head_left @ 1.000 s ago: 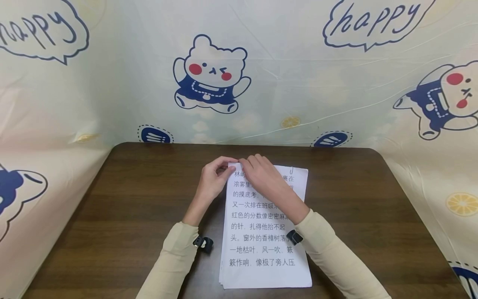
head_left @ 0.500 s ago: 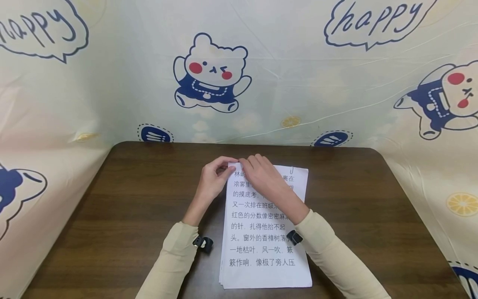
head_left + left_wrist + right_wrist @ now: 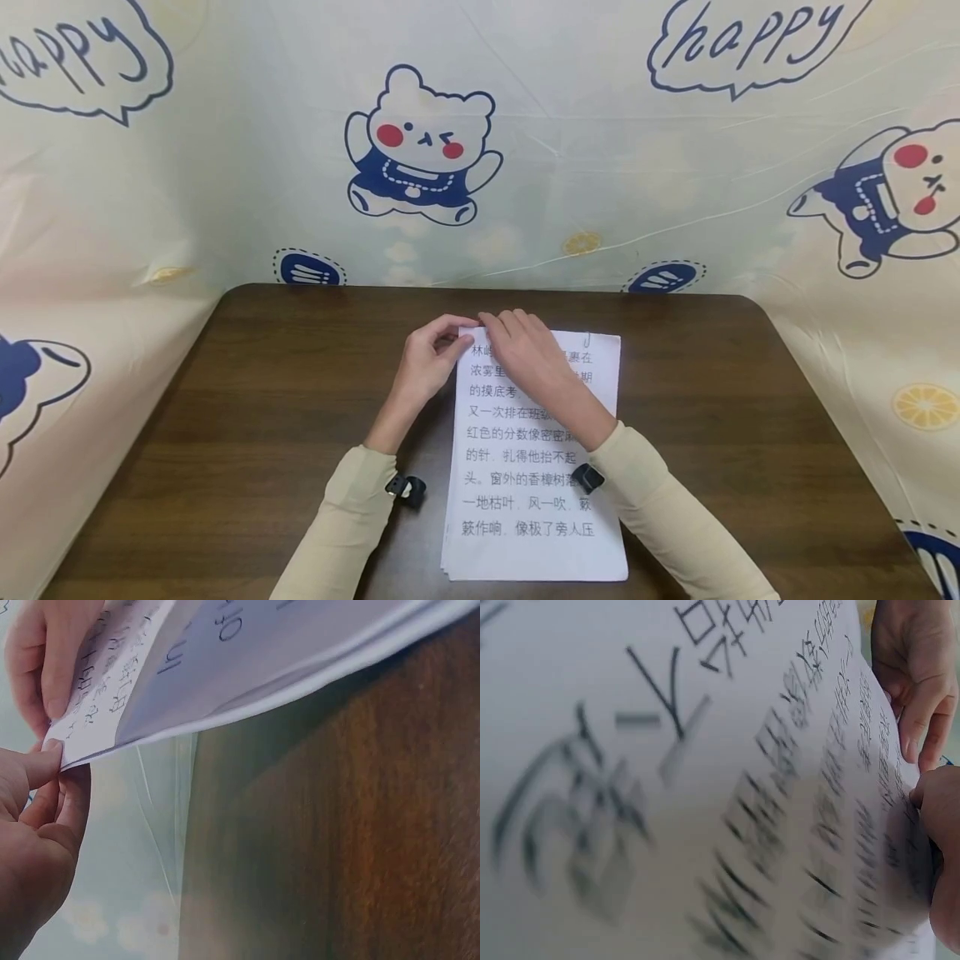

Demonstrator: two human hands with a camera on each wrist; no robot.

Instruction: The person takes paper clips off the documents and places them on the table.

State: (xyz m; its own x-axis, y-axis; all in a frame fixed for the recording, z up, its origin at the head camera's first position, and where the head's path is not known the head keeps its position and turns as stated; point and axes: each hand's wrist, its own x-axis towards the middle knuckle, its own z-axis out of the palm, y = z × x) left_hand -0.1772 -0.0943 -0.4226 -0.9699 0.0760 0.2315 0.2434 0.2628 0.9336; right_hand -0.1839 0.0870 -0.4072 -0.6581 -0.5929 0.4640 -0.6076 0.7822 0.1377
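Note:
A stack of printed paper sheets [image 3: 525, 517] lies lengthwise on the table, several edges fanning out slightly at its lower left. At its top left corner my left hand [image 3: 426, 362] pinches the sheets, thumb on top and fingers beneath, as the left wrist view shows. Right beside it, my right hand [image 3: 528, 350] reaches over the page and grips the top edge, its thumb on the printed side in the left wrist view. Part of the top lines of text is covered by this hand. A paper clip [image 3: 587, 340] sits on the top edge near the right corner.
The dark wooden table [image 3: 712, 467] has rounded far corners. Behind it and at both sides hangs a pale cloth [image 3: 555, 192] printed with cartoon bears. Small black wrist cameras, such as the left one [image 3: 408, 490], are strapped at both cream sleeves [image 3: 333, 517].

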